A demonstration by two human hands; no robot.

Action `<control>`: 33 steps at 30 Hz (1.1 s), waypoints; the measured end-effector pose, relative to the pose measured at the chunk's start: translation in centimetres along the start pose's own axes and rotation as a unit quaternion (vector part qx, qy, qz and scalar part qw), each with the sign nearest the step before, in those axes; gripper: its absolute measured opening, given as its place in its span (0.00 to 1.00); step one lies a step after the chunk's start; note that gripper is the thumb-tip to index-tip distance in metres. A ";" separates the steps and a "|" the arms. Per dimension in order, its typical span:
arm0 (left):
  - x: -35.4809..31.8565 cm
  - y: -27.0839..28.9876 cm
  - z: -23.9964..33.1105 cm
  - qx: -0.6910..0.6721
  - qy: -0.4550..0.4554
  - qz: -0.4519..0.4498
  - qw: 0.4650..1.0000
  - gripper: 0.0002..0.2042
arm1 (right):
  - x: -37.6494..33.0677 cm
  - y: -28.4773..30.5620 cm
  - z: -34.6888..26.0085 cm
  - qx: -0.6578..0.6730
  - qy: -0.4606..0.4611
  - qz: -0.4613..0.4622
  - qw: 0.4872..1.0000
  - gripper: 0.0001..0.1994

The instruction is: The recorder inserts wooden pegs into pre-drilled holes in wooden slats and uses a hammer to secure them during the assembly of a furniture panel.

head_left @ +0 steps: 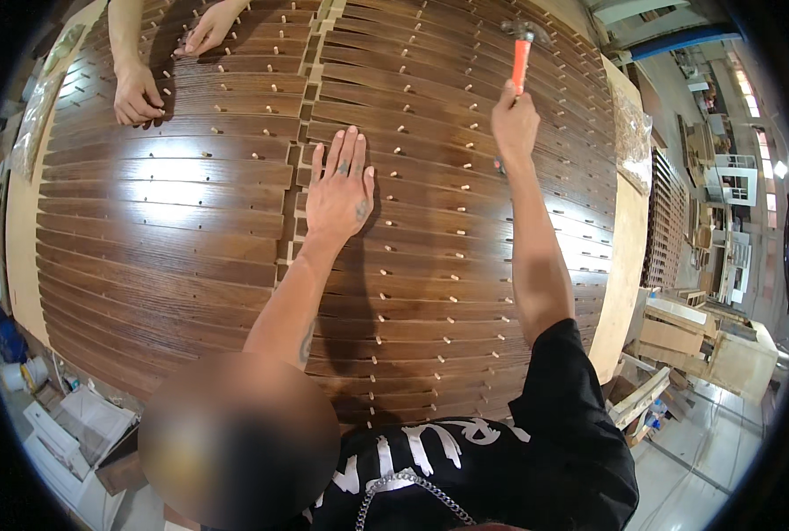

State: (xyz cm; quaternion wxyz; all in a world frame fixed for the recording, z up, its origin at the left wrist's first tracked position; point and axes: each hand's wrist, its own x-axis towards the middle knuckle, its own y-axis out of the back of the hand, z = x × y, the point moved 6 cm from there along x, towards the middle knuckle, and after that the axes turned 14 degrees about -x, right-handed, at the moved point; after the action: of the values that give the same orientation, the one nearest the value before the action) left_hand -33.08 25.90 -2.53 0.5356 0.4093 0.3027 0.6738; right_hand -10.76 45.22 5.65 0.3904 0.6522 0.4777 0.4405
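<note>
My left hand [339, 196] lies flat on the brown wooden boards [350, 292], fingers stretched out and pointing away from me. It rests beside the notched pale joint [295, 199] that runs between two sets of boards. Farther off to the right, my right hand [515, 126] is wrapped round the orange handle of a hammer [520, 66]. The dark metal head is at the far end, over the boards. Short pale wooden dowels stand up in rows from the boards, among them a dowel [401, 128] to the right of my left hand.
A co-worker's two hands [138, 96] are at the boards on the far left, over more dowels. Plastic bags [631, 142] of dowels sit on the pale right edge. Stacked slatted pieces [666, 221] and wooden crates [700, 341] stand to the right, white panels [71, 438] at lower left.
</note>
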 end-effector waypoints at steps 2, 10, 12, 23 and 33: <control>0.2 0.1 0.4 -0.002 -0.005 0.008 1.000 0.25 | 1.6 -2.8 1.6 -0.076 0.016 -0.059 0.995 0.31; 0.0 0.4 0.2 0.004 -0.003 0.008 1.000 0.24 | 5.0 -3.2 0.5 -0.048 -0.014 -0.054 0.997 0.31; 0.3 0.3 0.4 0.003 -0.004 0.011 1.000 0.24 | 6.2 -4.9 1.2 -0.129 0.005 -0.110 0.985 0.31; 0.1 0.4 0.2 -0.010 -0.001 0.007 1.000 0.25 | 2.7 -4.8 -7.5 -0.062 0.067 -0.072 0.993 0.30; 0.2 0.7 0.3 -0.023 0.004 0.005 1.000 0.25 | 6.3 -5.3 -10.3 0.005 0.080 -0.026 0.996 0.30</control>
State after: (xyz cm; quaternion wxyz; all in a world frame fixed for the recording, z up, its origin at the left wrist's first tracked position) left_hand -33.18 25.92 -1.78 0.5402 0.3954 0.2873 0.6850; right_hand -21.03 53.50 5.19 0.3588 0.6040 0.5263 0.4789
